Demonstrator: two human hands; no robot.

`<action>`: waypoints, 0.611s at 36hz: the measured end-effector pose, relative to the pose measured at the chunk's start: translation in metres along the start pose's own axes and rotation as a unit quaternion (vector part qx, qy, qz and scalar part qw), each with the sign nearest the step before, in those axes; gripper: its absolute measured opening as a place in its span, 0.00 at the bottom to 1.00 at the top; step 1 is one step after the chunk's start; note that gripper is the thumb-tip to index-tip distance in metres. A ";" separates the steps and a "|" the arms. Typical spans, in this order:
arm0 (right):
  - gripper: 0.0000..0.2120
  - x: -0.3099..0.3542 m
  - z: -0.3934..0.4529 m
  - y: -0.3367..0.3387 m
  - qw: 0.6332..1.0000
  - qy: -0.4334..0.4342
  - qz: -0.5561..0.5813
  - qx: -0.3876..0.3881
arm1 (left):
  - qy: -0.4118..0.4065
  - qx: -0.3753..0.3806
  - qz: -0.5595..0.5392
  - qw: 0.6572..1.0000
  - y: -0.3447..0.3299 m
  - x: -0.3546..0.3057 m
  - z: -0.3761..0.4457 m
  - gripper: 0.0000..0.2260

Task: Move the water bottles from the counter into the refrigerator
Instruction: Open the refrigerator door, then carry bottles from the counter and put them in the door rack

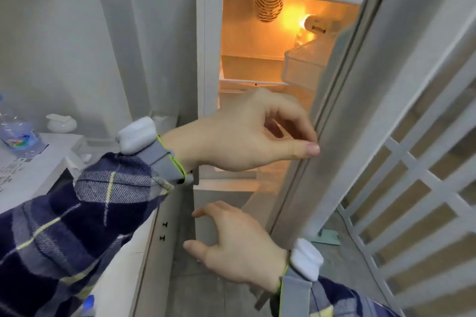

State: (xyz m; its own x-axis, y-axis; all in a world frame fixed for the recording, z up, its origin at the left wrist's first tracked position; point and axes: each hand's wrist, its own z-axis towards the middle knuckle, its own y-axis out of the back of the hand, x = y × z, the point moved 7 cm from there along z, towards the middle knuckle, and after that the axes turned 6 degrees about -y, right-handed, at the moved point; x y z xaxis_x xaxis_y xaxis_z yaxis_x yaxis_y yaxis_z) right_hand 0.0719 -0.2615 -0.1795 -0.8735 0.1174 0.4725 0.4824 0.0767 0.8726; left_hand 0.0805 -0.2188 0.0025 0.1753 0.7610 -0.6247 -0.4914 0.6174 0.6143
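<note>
Beside the refrigerator (270, 59), whose door (360, 110) stood open, the left hand (247, 136) had its fingers curled on the door's inner edge, thumb pressed against the seal. Lower down before the refrigerator, the right hand (231, 247) hung relaxed, fingers spread, holding nothing. Well left of the refrigerator, a water bottle (15, 134) stood on the counter (33, 170). Thin plastic, probably heavy if full; gripping mid-body seemed safest.
</note>
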 end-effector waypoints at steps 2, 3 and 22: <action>0.25 -0.002 -0.001 -0.001 1.000 -0.011 0.003 0.003 | -0.013 0.019 -0.012 1.000 -0.008 -0.004 0.006 0.05; 0.25 0.000 -0.001 -0.002 1.000 -0.012 0.000 0.003 | -0.012 0.034 -0.015 0.999 -0.011 -0.004 0.006 0.06; 0.31 -0.099 0.032 0.008 0.988 -0.149 -0.011 -0.044 | 0.207 0.024 0.088 0.974 -0.020 0.143 -0.003 0.13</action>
State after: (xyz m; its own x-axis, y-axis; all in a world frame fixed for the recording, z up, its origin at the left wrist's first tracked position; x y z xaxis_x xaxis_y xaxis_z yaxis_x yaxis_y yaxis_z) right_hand 0.1641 -0.2405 -0.2227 -0.8189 0.4043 0.4073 0.4447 -0.0016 0.8957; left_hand 0.1126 -0.1232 -0.1004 -0.2719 0.7163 -0.6427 -0.4413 0.5007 0.7447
